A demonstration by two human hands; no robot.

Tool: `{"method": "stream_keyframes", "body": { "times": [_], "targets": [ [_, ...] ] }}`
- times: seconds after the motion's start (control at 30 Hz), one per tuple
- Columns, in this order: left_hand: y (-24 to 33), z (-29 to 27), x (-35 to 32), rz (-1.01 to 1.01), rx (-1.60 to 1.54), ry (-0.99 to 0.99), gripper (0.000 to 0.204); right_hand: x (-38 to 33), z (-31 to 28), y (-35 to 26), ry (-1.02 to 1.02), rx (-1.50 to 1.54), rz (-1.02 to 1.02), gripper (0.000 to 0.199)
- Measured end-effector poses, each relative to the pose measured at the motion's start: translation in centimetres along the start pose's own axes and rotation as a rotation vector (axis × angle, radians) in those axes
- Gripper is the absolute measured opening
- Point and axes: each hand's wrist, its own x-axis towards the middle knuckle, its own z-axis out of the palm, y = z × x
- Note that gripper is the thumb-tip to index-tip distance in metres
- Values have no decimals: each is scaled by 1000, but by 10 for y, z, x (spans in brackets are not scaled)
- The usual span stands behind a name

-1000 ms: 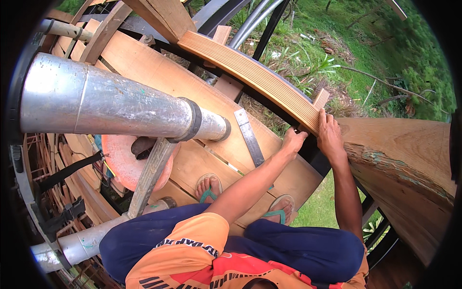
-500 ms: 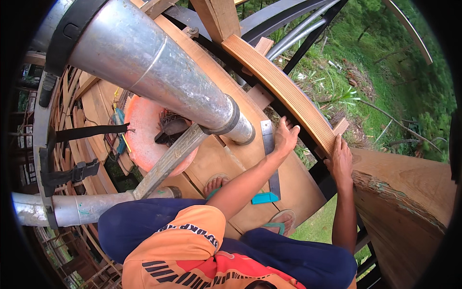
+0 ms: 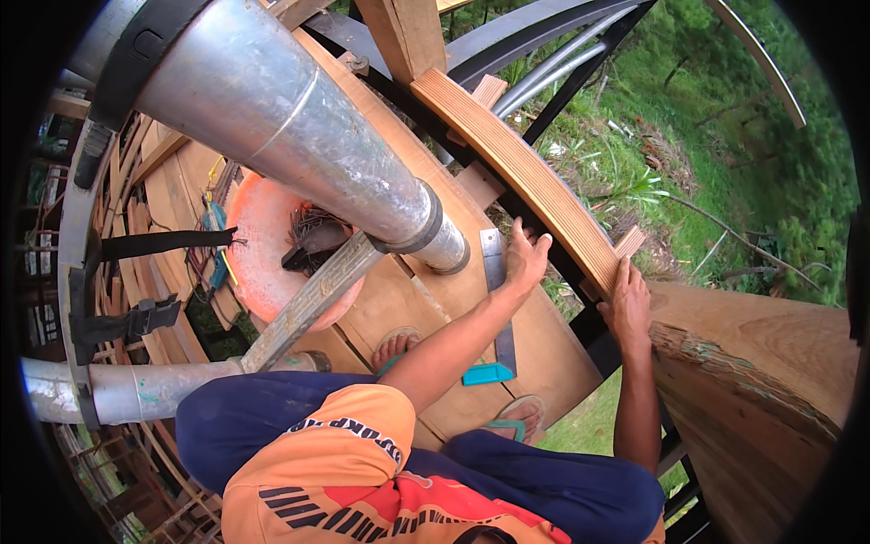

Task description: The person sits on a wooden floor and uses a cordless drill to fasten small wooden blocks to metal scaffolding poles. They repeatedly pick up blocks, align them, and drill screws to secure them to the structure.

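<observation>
A reddish-brown grooved deck board (image 3: pixel 521 168) lies along a curved black metal beam (image 3: pixel 535 218). My right hand (image 3: pixel 627 306) grips the board's near end, fingers at the end and thumb at the inner side. By the beam's inner side, my left hand (image 3: pixel 526 260) is open with fingers apart and nothing in it. Beneath the left wrist, a try square (image 3: pixel 494 272) with a teal handle (image 3: pixel 488 374) rests on the plank platform (image 3: pixel 557 349). Short grooved wooden pieces (image 3: pixel 630 240) stick out from under the board.
A large metal pipe (image 3: pixel 299 118) slants across the upper left. Behind it stands an orange tub (image 3: pixel 258 263) of nails with a dark-headed tool. A thick rough-edged timber (image 3: pixel 752 354) is at the right. Past the beam, the ground drops to a grassy slope (image 3: pixel 671 136).
The whole view has shifted slightly, moving the scene a little to the left. Both hands keep about the same places by the board and beam.
</observation>
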Motion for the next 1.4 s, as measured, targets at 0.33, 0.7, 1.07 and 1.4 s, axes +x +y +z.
{"method": "stream_keyframes", "body": {
  "times": [0.33, 0.7, 1.07, 1.4],
  "targets": [
    [147, -28, 74, 348, 118, 422, 101, 1, -3, -4, -1, -9, -11, 107],
    [184, -3, -51, 726, 526, -373, 95, 6, -5, -3, 51, 153, 31, 110],
    [290, -43, -146, 510, 1003, -1085, 70, 39, -39, -23, 14, 685, -282, 89],
    [506, -233, -292, 823, 1169, -194, 42, 56, -147, -154, -239, 1409, -390, 74]
  ]
}}
